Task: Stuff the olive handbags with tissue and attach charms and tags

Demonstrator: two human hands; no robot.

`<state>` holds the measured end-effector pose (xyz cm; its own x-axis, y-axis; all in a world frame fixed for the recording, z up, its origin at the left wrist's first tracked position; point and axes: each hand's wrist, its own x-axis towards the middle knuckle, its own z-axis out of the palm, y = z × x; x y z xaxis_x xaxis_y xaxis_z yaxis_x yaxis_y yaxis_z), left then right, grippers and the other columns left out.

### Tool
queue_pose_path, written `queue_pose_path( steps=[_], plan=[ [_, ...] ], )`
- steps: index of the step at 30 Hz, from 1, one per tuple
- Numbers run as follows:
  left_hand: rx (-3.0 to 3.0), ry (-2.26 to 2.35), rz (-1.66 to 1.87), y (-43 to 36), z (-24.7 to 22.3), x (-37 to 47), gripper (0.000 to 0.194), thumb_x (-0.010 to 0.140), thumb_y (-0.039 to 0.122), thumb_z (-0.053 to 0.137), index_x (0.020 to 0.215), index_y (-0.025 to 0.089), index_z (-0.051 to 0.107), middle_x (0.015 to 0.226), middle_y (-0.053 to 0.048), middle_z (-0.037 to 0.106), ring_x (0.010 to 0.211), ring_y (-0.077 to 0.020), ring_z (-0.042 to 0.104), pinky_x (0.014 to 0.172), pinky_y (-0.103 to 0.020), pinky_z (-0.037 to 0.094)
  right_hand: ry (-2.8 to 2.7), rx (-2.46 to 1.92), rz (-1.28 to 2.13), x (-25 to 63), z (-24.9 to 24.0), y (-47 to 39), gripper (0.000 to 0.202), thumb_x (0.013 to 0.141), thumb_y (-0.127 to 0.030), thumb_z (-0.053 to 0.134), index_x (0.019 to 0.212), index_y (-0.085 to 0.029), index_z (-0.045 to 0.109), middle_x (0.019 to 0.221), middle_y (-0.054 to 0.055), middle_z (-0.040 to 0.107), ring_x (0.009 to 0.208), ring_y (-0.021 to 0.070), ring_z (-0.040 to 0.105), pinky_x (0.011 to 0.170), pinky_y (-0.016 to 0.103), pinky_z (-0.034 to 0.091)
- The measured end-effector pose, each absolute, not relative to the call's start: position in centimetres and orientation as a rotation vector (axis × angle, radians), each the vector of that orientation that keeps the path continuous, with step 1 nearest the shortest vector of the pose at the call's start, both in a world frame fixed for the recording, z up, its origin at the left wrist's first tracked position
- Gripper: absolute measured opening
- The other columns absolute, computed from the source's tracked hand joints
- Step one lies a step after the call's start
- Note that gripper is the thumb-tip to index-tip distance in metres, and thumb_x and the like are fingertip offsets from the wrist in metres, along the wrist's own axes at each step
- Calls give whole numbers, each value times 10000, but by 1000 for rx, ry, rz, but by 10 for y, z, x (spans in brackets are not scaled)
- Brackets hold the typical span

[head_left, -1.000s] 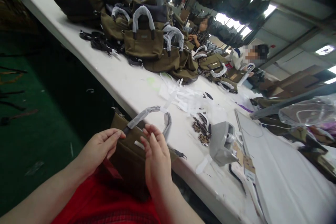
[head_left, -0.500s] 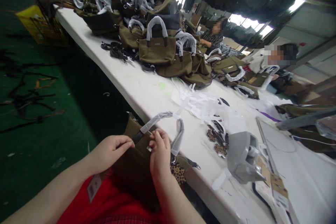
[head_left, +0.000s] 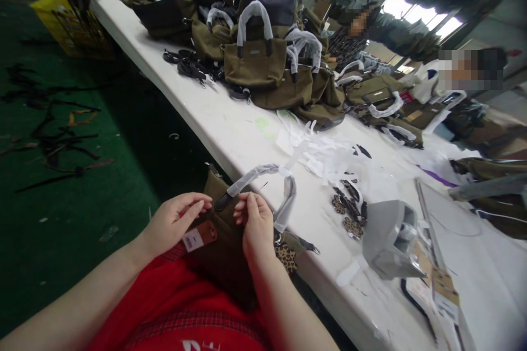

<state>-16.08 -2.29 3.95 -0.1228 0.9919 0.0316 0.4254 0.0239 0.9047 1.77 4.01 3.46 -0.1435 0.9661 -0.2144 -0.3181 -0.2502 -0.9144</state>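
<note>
An olive-green handbag (head_left: 224, 247) leans between my lap and the table edge. Its handle (head_left: 257, 174) arches up, wrapped in clear plastic. My left hand (head_left: 177, 222) is closed in a pinch beside the handle's dark base; what the fingertips hold is too small to make out. Just below them hangs a brown tag (head_left: 209, 232) with a white barcode label. Over the bag's front, my right hand (head_left: 257, 227) pinches thumb against fingers, with a thin dark strand showing near the fingertips. A leopard-print charm (head_left: 285, 258) hangs at the bag's right side, by my right wrist.
Finished-looking handbags (head_left: 255, 63) are heaped along the white table (head_left: 197, 115). White scraps (head_left: 317, 153), leopard-print charms (head_left: 352, 225) and a grey tape dispenser (head_left: 389, 238) lie to the right. Black straps (head_left: 191, 66) sit near the edge. Two people are across the table.
The tag has risen from against my lap to just below my left fingers. My left hand has lifted a little beside the handle base. The camera view has shifted slightly.
</note>
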Motion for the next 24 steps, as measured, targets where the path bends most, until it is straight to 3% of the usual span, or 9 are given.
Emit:
queue_pose_path(
  steps=[6,16,19,22,24],
  plan=[
    [2083,1697,950,-44,40,-160,176,891,300,616,1014,197,687,1016,-77,652,955,-208,608,863,-334,500,-894,-1070,1597,16,35,41,323,844,-494,623,847,-170,635,653,-25,600,522,75,515,443,174,353],
    [2160,1665,884,-34,14,-158,263,966,317,494,1030,199,720,1006,-74,679,922,-187,648,827,-303,546,-834,-1118,1520,16,30,43,367,835,-529,621,860,-165,664,638,-30,554,498,66,462,443,172,348],
    [2300,1693,879,-36,11,-155,261,970,243,474,1055,188,715,1012,-79,693,918,-192,647,828,-313,545,-825,-1176,1471,16,30,44,338,842,-509,611,871,-179,676,829,11,651,548,66,501,493,179,413],
    [2323,1790,881,-35,12,-152,240,963,217,474,1017,189,706,1006,-77,691,906,-198,642,831,-320,535,-823,-1145,1502,15,32,46,288,854,-468,596,815,-188,648,1117,58,680,816,129,637,618,209,509],
    [2252,1833,940,-31,15,-152,220,961,236,482,970,189,697,988,-74,684,903,-199,638,838,-322,523,-820,-1098,1547,15,33,47,282,858,-454,588,768,-188,608,1169,71,676,977,170,644,645,221,528]
  ],
)
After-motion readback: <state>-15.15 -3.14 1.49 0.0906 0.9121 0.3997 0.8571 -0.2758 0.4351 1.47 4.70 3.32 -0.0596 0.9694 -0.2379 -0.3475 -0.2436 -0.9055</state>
